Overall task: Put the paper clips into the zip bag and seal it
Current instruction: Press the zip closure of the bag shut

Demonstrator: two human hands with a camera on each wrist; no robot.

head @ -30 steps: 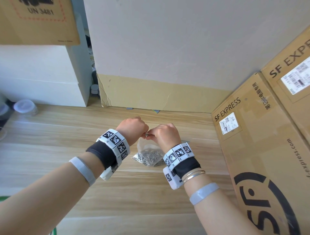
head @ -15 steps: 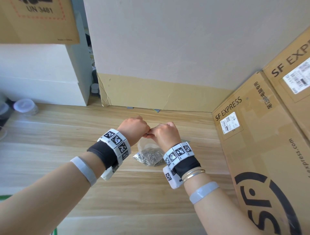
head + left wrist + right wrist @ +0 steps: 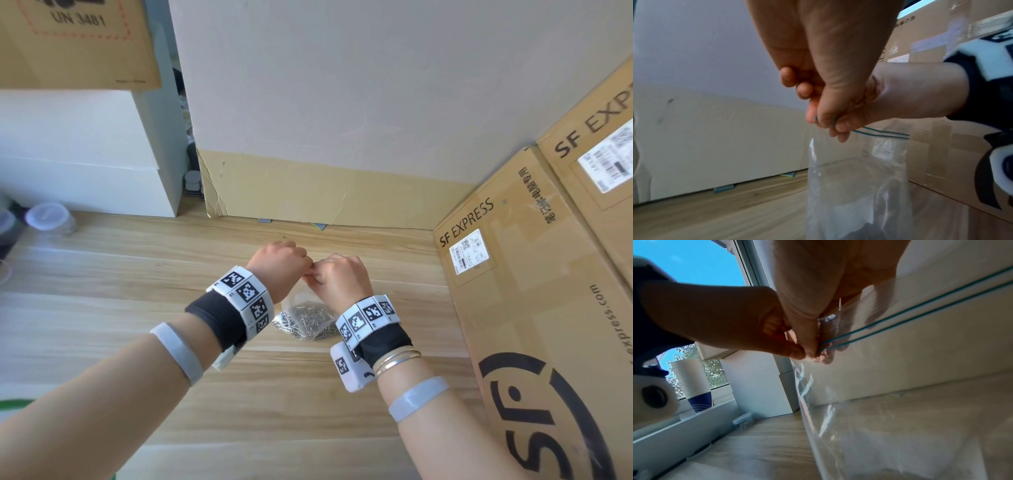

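A clear zip bag [image 3: 297, 301] stands on the wooden table [image 3: 137, 274], with a heap of silver paper clips [image 3: 305, 322] in its bottom. My left hand [image 3: 284, 265] and right hand [image 3: 339, 279] meet knuckle to knuckle above it. In the left wrist view, my left hand [image 3: 824, 120] pinches the bag's top at its left end, on the blue zip strip [image 3: 884, 134]. In the right wrist view, my right hand [image 3: 813, 347] pinches the same strip [image 3: 920, 313] right beside the left hand's fingers [image 3: 793, 352]. The bag's wall [image 3: 900, 418] hangs down from the strip.
Large SF Express cardboard boxes [image 3: 534, 308] lean along the right. A grey and tan board [image 3: 342, 102] closes the back, and a white box [image 3: 85, 154] stands at the left. A lidded plastic jar [image 3: 48, 219] sits far left, with stacked paper cups [image 3: 692, 386] by the window.
My two hands have drawn together until they touch at the bag's top. The bag and the clips stay where they were.
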